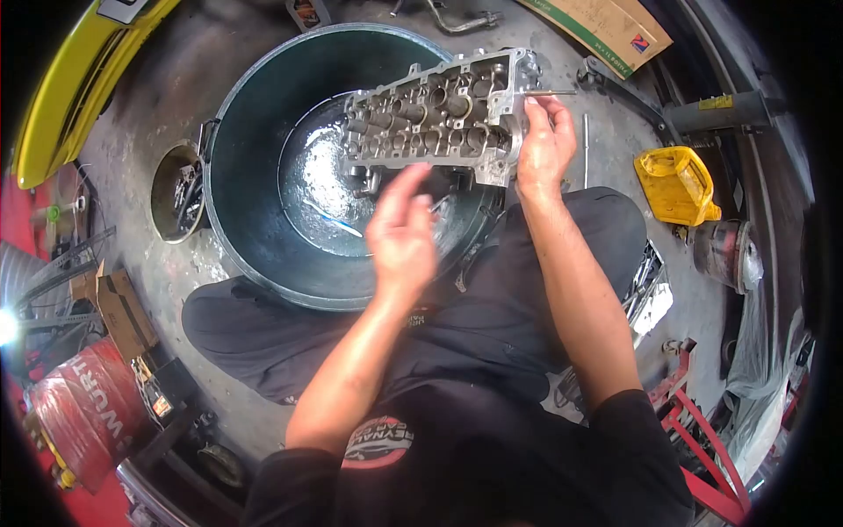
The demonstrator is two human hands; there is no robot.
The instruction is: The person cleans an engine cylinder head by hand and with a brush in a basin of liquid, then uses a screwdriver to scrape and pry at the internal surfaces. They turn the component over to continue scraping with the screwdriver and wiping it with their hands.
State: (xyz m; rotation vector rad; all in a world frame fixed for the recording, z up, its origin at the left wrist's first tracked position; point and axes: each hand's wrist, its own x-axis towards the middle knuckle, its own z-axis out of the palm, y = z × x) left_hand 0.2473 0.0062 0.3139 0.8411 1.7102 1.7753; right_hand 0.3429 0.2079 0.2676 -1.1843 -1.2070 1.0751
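- Cylinder head (439,114) rests across the tub (255,202), over shallow liquid.
- Right hand (544,145) pinches a thin rod (553,92) at its end.
- Left hand (402,233) hovers open, blurred.
- Small bucket (176,189) holds metal parts.

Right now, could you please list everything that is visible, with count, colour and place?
Cast metal cylinder head: one, silver-grey, resting across the basin's far rim.
Round metal wash basin: one, dark grey, wet inside, on the floor ahead.
Thin metal rod: one, dull grey, at the head's right end.
Plastic oil jug: one, yellow, floor at right.
Small round tin of parts: one, rusty, left of the basin.
Cardboard piece: one, brown, top right.
Red drum: one, lower left.
Left hand: bare, blurred, open above the basin.
Right hand: bare, pinching the rod.
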